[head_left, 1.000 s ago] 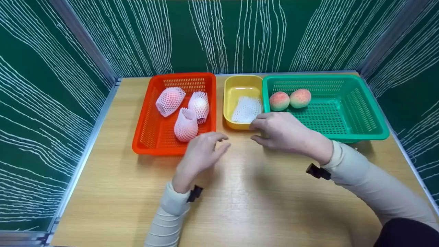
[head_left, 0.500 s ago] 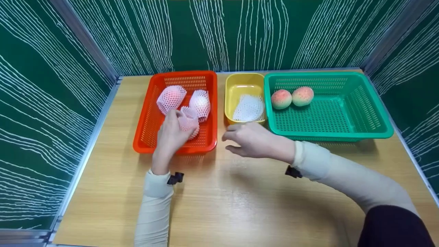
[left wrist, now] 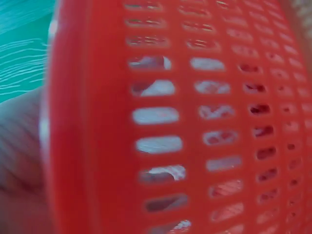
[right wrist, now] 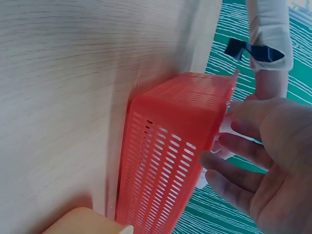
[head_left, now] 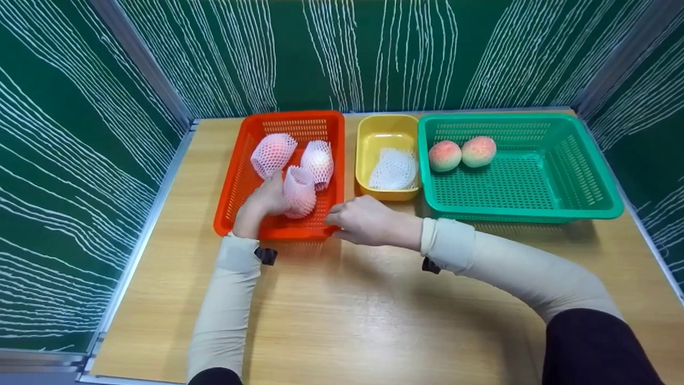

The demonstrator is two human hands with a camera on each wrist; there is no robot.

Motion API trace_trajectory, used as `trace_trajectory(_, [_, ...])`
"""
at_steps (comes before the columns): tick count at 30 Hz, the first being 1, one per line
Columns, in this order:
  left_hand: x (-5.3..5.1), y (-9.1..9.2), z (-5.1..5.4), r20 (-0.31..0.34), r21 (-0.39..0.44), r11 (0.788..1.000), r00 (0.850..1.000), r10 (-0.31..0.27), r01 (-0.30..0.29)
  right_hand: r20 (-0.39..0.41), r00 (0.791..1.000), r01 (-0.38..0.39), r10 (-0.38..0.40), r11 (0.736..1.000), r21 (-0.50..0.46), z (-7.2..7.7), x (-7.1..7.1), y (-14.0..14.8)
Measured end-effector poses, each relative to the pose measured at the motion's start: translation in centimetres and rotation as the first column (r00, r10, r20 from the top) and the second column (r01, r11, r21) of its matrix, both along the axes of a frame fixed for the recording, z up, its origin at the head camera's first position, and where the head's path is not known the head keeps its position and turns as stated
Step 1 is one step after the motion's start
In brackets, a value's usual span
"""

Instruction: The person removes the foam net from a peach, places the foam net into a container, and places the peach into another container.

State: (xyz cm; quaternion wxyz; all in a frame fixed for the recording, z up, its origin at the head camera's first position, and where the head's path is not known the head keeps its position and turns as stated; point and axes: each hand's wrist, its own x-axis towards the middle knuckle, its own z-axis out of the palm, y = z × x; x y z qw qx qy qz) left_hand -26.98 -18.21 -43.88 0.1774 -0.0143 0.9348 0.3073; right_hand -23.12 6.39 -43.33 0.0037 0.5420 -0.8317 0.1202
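Left hand [head_left: 264, 198] deep in the red basket [head_left: 278, 234], right up against the near netted fruit [head_left: 300, 195], pink foam mesh puckered round a plump body! Is that grip closed? Cannot tell; the fingertips are hidden. Right hand [head_left: 365, 220] waits by the rim, fingers loosely bent, holding nothing. This looks like the pick-up step, and the next move calls for a gentle pinch that won't slip on that springy sleeve. Alongside, crumpled white netting [head_left: 394, 170] fills the smooth yellow bin [head_left: 387, 195], while two round, blushing bare fruits [head_left: 444, 156] sit in the slotted plastic green basket [head_left: 561, 213].
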Motion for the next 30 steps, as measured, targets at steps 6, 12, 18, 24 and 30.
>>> trace_trajectory(6, [-1.3, 0.2, -1.9, -0.035, 0.029, 0.988, 0.988, -0.153, 0.154, 0.029, 1.0, 0.005, -0.005, 1.0, 0.005, -0.7, -0.2, -0.2])
trace_trajectory(12, [-2.2, 0.4, -3.4, -0.107, 0.052, 0.977, 0.974, -0.198, 0.205, -0.02, 1.0, -0.013, 0.013, 1.0, -0.017, -0.8, -0.1, -0.2])
trace_trajectory(18, [-2.5, 0.5, -3.5, -0.081, 0.0, 0.99, 0.987, -0.139, 0.139, -0.039, 0.999, -0.009, 0.008, 0.999, -0.035, -0.6, -0.1, -0.1])
trace_trajectory(24, [-2.4, 0.6, -3.3, -0.041, -0.031, 0.995, 0.995, -0.096, 0.094, -0.032, 0.999, 0.003, -0.004, 0.999, -0.036, -0.8, -0.1, 0.0])
trace_trajectory(30, [-1.8, 0.6, -3.4, -0.036, -0.076, 0.994, 0.996, -0.085, 0.082, 0.016, 1.0, 0.004, -0.004, 0.999, -0.034, -1.3, 0.3, 0.1])
